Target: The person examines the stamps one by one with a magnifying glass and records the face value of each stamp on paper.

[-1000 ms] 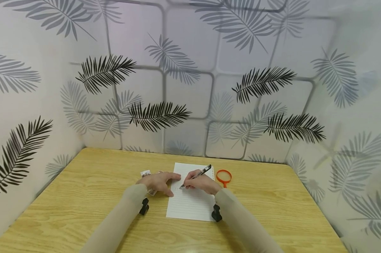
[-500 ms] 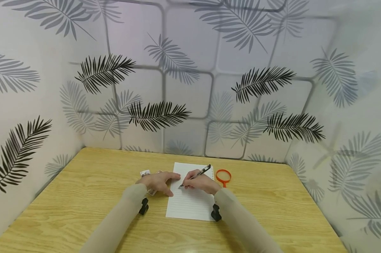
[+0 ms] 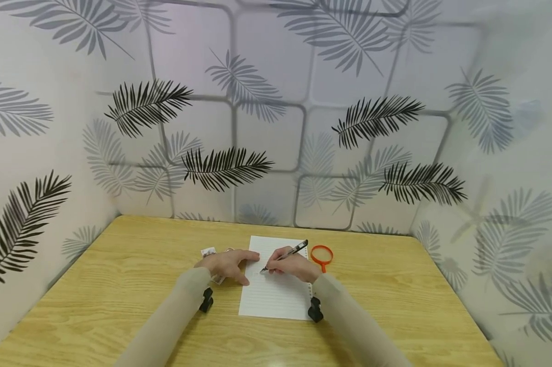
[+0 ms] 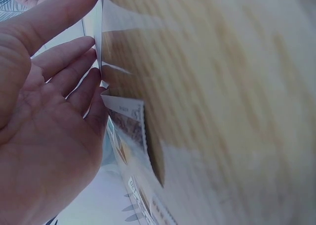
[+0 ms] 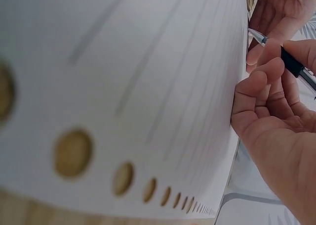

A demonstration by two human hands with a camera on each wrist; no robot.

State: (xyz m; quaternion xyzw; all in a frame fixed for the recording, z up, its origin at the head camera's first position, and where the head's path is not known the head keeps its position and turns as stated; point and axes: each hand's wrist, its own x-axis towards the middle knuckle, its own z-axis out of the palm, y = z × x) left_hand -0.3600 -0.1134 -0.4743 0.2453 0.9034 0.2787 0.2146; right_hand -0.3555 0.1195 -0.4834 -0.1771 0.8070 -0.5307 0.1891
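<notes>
writing seems to be the step in hand: a sheet of lined paper [image 3: 276, 300] lies on the table [image 3: 142, 280], and the right hand [image 3: 294, 265] pinches a pen [image 3: 297, 247] low on its barrel, between thumb and fingers, with the tip at the sheet's left side, next to some faint marks [image 3: 257, 273] (too small to read from here). the left hand [image 3: 227, 263] is spread, thumb and forefinger apart, both reaching over the paper's left edge, with nothing pinched that i can see. around that hand are small printed papers [image 3: 208, 251], partly hidden by it. a red magnifying glass [image 3: 323, 264] lies just right of the sheet's far part. as i judge it, the next stroke calls for the pen to travel rightward along the ruled line with light, even pressure, while the left hand steadies the sheet against sliding or turning.
</notes>
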